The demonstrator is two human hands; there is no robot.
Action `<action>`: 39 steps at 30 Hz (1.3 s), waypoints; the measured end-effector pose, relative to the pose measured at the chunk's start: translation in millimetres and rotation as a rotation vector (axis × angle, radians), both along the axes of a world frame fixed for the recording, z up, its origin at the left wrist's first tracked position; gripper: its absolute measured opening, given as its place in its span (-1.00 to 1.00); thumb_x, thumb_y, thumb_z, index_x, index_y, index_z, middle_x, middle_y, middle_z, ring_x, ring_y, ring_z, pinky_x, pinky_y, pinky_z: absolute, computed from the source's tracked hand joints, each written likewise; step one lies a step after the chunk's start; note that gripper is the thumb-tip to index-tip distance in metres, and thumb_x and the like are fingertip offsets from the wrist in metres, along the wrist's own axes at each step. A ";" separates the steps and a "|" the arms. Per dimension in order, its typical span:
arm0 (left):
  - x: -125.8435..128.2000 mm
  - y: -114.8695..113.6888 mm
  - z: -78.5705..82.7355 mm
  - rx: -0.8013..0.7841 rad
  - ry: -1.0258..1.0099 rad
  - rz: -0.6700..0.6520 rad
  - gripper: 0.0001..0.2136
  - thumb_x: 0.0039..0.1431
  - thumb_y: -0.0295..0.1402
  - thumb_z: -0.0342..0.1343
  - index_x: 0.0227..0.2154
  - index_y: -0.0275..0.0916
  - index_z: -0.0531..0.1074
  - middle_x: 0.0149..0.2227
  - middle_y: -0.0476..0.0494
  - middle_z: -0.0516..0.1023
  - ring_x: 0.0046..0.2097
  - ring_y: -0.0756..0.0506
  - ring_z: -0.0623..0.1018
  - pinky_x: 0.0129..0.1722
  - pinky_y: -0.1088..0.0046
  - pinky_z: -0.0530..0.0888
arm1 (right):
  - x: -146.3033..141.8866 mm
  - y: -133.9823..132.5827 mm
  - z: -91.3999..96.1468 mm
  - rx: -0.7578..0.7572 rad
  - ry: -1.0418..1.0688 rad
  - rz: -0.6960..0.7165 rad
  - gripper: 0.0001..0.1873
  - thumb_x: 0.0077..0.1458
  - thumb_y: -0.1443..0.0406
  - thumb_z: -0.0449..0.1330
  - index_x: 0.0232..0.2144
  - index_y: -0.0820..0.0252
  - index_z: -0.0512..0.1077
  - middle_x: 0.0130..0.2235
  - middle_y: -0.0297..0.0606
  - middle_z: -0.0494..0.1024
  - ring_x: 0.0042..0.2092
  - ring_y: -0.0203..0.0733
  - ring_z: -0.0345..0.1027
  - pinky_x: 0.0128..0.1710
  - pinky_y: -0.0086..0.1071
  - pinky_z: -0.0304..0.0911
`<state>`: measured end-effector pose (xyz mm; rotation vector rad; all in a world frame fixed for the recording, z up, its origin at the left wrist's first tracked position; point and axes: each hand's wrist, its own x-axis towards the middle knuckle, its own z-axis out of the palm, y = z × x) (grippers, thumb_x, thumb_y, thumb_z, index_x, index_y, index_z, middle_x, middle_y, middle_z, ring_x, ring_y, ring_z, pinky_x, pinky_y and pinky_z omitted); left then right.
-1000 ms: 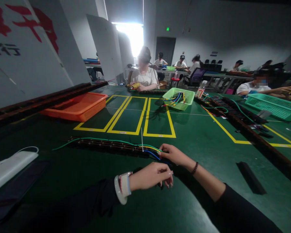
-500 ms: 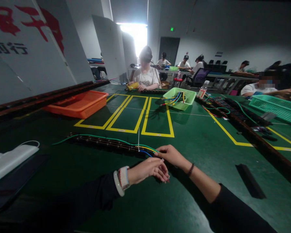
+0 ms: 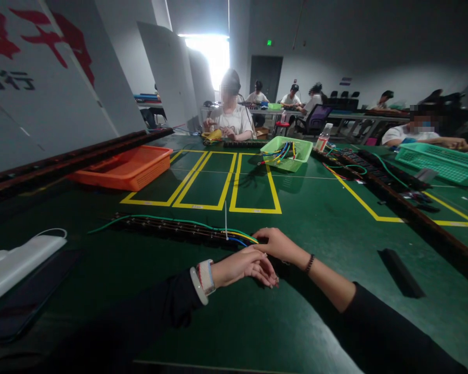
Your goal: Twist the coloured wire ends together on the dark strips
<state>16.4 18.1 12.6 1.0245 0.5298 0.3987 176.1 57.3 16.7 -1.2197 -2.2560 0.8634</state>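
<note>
A long dark strip (image 3: 171,227) lies across the green table in front of me, with a green wire (image 3: 187,222) running along its top. A yellow wire (image 3: 234,236) and a blue wire (image 3: 237,241) come in at its right end. My right hand (image 3: 276,243) is closed around the wires at that end; its fingertips are partly hidden. Just below and against it is my left hand (image 3: 249,267), fingers loosely bent and apart, with nothing visible in them. A white cable tie (image 3: 225,221) stands up from the strip, left of my hands.
An orange basket (image 3: 138,169) sits at the left, and a light green basket (image 3: 304,153) with wires stands further back. At right are long dark strips (image 3: 421,223) and a black angled piece (image 3: 401,272). A white power strip (image 3: 23,265) lies left. A person (image 3: 234,117) sits opposite.
My left hand has shifted slightly right and up, closer against my right hand. My right hand stays at the wires. The view has tilted a little.
</note>
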 end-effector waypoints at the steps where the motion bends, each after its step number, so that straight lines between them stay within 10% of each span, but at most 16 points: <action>1: -0.3 -0.8 1.1 0.022 0.004 -0.016 -0.68 0.17 -0.22 -0.08 -0.49 -0.25 0.50 -0.34 -0.29 0.55 -0.27 -0.12 0.56 -0.19 0.34 0.43 | -0.3 -0.5 -0.3 0.004 -0.018 0.009 -0.78 -0.01 0.22 0.22 -0.33 0.23 0.53 -0.37 -0.26 0.53 -0.36 -0.24 0.35 -0.39 -0.45 0.16; 19: 0.1 -2.0 7.1 -0.235 -0.028 0.060 -0.51 0.23 -0.10 -0.17 -0.07 -0.47 0.34 -0.10 -0.46 0.49 -0.09 -0.20 0.52 0.09 0.16 0.26 | -2.6 -4.0 6.3 0.170 -0.117 -0.055 -0.75 -0.10 0.44 0.11 -0.35 0.25 0.54 -0.36 -0.23 0.56 -0.37 -0.27 0.38 -0.40 -0.49 0.14; 28: 1.6 -5.3 6.5 -0.226 0.001 0.113 -0.44 0.23 -0.05 -0.19 -0.13 -0.56 0.38 -0.14 -0.52 0.50 -0.11 -0.23 0.53 0.06 0.17 0.29 | 0.2 6.2 5.5 -0.227 -0.001 0.034 -0.74 0.03 0.30 0.09 -0.27 0.30 0.50 -0.34 -0.25 0.54 -0.36 -0.29 0.35 -0.36 -0.47 0.19; 39: 0.2 1.6 -1.1 -0.273 -0.031 0.071 -0.42 0.21 -0.01 -0.18 -0.19 -0.54 0.42 -0.06 -0.56 0.45 -0.05 -0.24 0.50 0.10 0.17 0.26 | 2.6 6.5 1.7 -0.342 0.195 0.007 -0.71 0.02 0.16 0.16 -0.40 0.31 0.48 -0.49 -0.34 0.45 -0.49 -0.38 0.21 -0.48 -0.51 0.11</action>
